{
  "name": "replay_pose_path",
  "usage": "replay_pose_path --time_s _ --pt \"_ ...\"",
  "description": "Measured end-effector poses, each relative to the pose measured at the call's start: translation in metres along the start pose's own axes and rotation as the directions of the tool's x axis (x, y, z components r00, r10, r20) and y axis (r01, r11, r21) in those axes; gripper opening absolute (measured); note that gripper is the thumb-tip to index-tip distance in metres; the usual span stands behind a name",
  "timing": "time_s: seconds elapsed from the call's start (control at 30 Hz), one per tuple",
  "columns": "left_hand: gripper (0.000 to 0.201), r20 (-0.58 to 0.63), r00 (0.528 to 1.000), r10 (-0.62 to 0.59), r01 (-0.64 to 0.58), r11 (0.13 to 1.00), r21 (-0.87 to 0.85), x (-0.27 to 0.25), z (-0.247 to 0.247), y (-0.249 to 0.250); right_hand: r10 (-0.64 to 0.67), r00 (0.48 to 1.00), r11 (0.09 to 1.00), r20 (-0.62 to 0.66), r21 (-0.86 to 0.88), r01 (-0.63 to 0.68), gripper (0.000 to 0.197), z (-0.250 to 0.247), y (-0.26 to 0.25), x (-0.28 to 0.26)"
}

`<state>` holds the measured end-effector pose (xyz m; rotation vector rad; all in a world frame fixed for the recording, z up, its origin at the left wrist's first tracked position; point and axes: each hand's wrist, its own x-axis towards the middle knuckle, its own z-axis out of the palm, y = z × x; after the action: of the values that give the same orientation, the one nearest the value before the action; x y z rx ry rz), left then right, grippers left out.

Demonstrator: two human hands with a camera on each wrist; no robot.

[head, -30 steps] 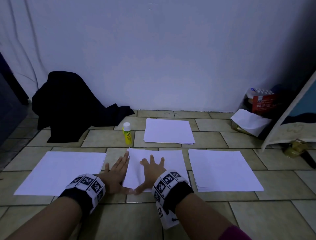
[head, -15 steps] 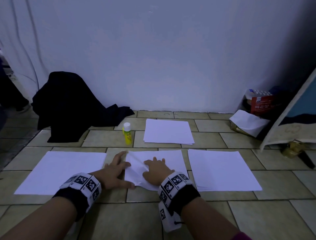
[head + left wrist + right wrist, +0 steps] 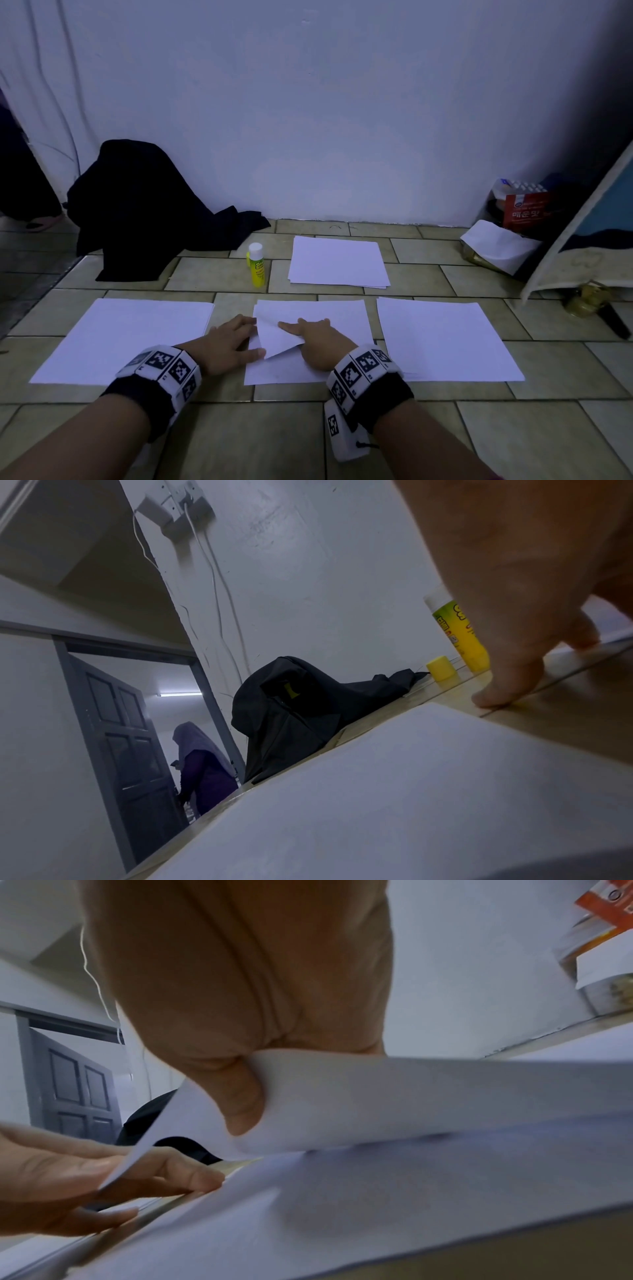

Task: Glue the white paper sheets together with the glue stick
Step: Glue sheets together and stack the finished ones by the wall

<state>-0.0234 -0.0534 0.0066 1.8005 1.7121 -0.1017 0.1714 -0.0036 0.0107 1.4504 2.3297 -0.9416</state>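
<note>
Two hands on top sheet (image 3: 310, 317); R hand (image 3: 317, 346) lifts corner, thumb hidden.

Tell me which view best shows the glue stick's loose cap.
The left wrist view: the yellow cap stands on the floor tiles just left of the glue stick, apart from it. The head view shows the glue stick upright, but I cannot make out the cap there. The right wrist view shows neither.

Top white sheet (image 3: 278, 337) of middle pile (image 3: 308, 368) curls up; yellow glue stick (image 3: 256, 264) stands upright beyond.
</note>
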Motion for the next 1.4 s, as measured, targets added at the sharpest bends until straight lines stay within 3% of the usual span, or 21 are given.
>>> replay_pose_path --time_s 0.13,0.2,0.3,0.43,0.7,0.8,0.9,1.0,1.07,1.13,1.2,1.23,1.3,1.4 --pt "0.056 0.037 0.999 0.02 -0.02 1.0 0.008 0.003 -0.001 -0.003 -0.032 0.998 0.995 -0.052 0.093 0.037 0.064 0.003 0.002 0.003" --pt "0.05 0.0 1.0 0.024 -0.024 1.0 -0.008 0.004 0.0 -0.005 -0.072 0.989 0.983 -0.129 0.156 0.092 0.055 0.001 0.005 0.0" --pt "0.06 -0.047 0.999 0.013 -0.01 0.998 0.057 0.004 0.005 -0.003 -0.152 0.971 0.972 -0.186 0.152 0.181 0.048 -0.004 0.011 -0.006" --pt "0.078 -0.072 0.997 0.006 0.006 0.988 0.156 0.003 0.011 0.005 -0.191 0.976 0.981 -0.101 0.02 0.194 0.051 -0.005 0.01 -0.012" --pt "0.075 -0.044 0.999 -0.012 0.021 0.978 0.209 0.001 0.01 0.006 -0.212 0.974 0.977 -0.083 -0.032 0.21 0.05 -0.011 0.009 -0.014" --pt "0.076 -0.047 0.999 -0.007 0.017 0.975 0.224 0.001 0.01 0.005 -0.213 0.971 0.975 -0.109 0.034 0.218 0.047 -0.016 0.011 -0.017" --pt "0.079 -0.041 0.999 -0.007 0.016 0.974 0.224 0.001 0.01 0.005 -0.149 0.952 0.959 -0.267 0.197 0.206 0.041 -0.031 0.017 -0.024" --pt "0.079 -0.033 0.999 -0.009 0.016 0.974 0.226 0.0 0.01 0.005 0.046 0.829 0.898 -0.557 0.386 0.209 0.038 -0.06 0.032 -0.036" --pt "0.079 -0.029 1.0 -0.011 0.017 0.974 0.227 0.0 0.009 0.005 0.288 0.682 0.833 -0.673 0.527 0.169 0.034 -0.082 0.047 -0.047" --pt "0.079 -0.024 1.0 -0.013 0.018 0.974 0.227 -0.001 0.009 0.006 0.434 0.515 0.731 -0.739 0.624 0.278 0.03 -0.099 0.057 -0.064" --pt "0.078 -0.018 1.0 -0.014 0.017 0.974 0.227 -0.001 0.008 0.006 0.458 0.393 0.703 -0.797 0.596 0.389 0.044 -0.108 0.056 -0.079" --pt "0.078 -0.015 1.0 -0.013 0.016 0.973 0.23 -0.002 0.008 0.006 0.414 0.371 0.736 -0.831 0.545 0.401 0.052 -0.108 0.05 -0.085" --pt "0.077 -0.01 1.0 -0.013 0.015 0.972 0.236 -0.002 0.007 0.007 0.294 0.4 0.8 -0.868 0.452 0.394 0.065 -0.1 0.035 -0.087" --pt "0.078 -0.011 1.0 -0.013 0.015 0.972 0.234 0.0 0.005 0.009 0.14 0.561 0.869 -0.816 0.373 0.325 0.074 -0.076 0.014 -0.076"
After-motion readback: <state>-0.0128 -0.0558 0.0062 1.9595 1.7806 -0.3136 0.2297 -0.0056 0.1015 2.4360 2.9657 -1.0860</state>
